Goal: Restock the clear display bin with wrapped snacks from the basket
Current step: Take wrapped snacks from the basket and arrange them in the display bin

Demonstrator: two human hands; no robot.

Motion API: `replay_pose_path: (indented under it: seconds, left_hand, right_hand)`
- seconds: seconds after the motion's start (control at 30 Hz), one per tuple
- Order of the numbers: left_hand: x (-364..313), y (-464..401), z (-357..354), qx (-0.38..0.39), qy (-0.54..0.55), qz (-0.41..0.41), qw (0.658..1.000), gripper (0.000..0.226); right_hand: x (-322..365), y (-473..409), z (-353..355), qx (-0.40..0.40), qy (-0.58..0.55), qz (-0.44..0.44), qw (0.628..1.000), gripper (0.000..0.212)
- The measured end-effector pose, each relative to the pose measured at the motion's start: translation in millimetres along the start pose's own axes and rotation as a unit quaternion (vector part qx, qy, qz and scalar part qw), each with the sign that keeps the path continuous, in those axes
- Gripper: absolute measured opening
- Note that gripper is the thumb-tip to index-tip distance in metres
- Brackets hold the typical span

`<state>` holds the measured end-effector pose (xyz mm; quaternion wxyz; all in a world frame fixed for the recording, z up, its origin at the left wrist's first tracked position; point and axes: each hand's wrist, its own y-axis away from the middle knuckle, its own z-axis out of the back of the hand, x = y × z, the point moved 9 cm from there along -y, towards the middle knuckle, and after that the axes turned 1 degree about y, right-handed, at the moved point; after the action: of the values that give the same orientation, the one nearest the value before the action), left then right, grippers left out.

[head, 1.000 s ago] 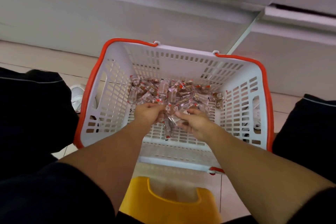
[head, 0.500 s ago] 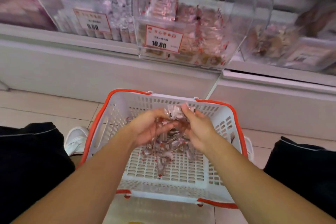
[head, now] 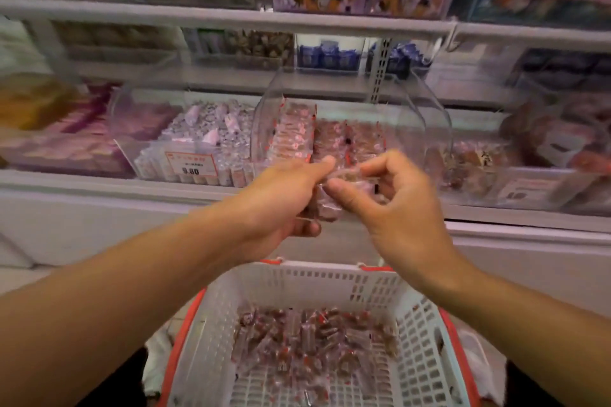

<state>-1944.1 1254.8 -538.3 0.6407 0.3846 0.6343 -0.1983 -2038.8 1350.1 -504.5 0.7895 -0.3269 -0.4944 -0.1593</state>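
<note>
- Both hands came up out of the basket since half a second ago; I've got them in front of the clear display bin now.
- Left hand curls round a clump of wrapped snacks.
- Right hand pinches the same clump from its side.
- Plenty more snacks sit in the basket below, kinda blurry.

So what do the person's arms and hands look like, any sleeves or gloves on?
Both forearms are bare, with no sleeves in view. The left hand and right hand wear no gloves; no rings, watch or bracelet show. Fingernails look short and unpainted.
</note>
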Motion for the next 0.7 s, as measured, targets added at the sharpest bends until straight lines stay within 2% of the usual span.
replay_pose_path:
  seconds: [0.1,0.17,0.27,0.37,0.53,0.57,0.63,0.7]
  left_hand:
    - [-40.3,-9.8,-7.1,0.081,0.047,-0.023,0.995,0.034]
    - [-58.3,-25.1,-3.3,0.094,0.058,-0.037,0.993,0.032]
    - [-74.9,-56.6,12.6,0.052,0.014,-0.085,0.995,0.016]
    - [-85.3,-80.3,32.2,-0.009,-0.064,-0.132,0.989,0.01]
    - [-107.1,-94.6,46.9,-0.043,-0.248,-0.238,0.938,0.006]
    - [-105.2,-98.3,48.3,-0.043,-0.254,-0.232,0.938,0.005]
    - [-96.2,-107.9,54.8,-0.041,-0.209,-0.188,0.959,0.004]
    - [-88.6,-114.9,60.0,-0.039,-0.154,-0.152,0.975,0.006]
  right_hand:
    - [31.8,-42.3,11.7,-0.001,0.028,0.06,0.998,0.044]
    - [36.2,-67.5,13.0,0.0,0.043,0.077,0.996,0.042]
    - [26.4,-96.2,3.5,0.005,0.061,0.084,0.995,0.039]
    - [16.5,-117.8,-11.1,0.038,0.095,0.103,0.989,0.038]
    - [1.3,-137.4,-17.2,0.059,0.157,0.134,0.977,0.033]
    - [-1.4,-139.1,-17.9,0.056,0.155,0.131,0.977,0.032]
    - [-5.2,-142.7,-23.7,0.065,0.155,0.128,0.977,0.03]
    - [-8.6,-145.8,-35.5,0.104,0.146,0.121,0.976,0.026]
